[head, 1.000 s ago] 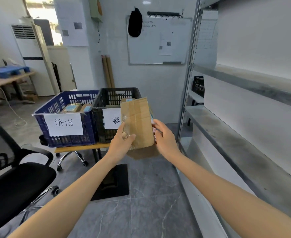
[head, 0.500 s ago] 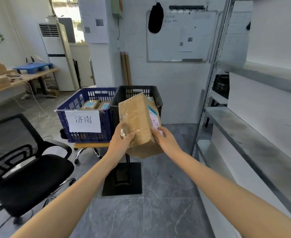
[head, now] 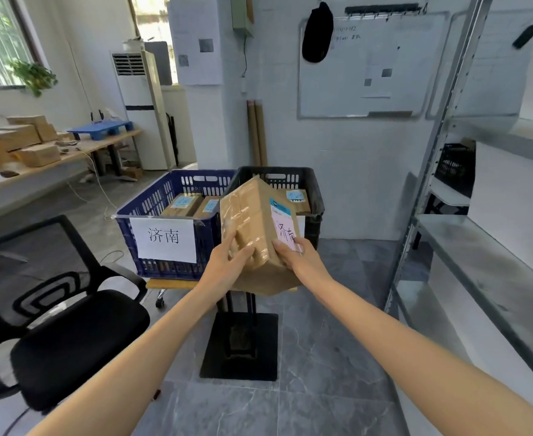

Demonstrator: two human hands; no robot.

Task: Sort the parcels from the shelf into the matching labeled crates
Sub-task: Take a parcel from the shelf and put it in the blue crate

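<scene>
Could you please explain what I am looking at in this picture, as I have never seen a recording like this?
There is no machine here: the camera is worn on a person's head and looks forward and down, so the two bare arms reaching in are that person's own. The left hand and right hand together hold a taped cardboard parcel with a handwritten pink label. Behind it, on a small stand, sit a blue crate with a paper label and a black crate, both already holding parcels. A bare metal shelf stands on the right, and an office chair on the left.
</scene>
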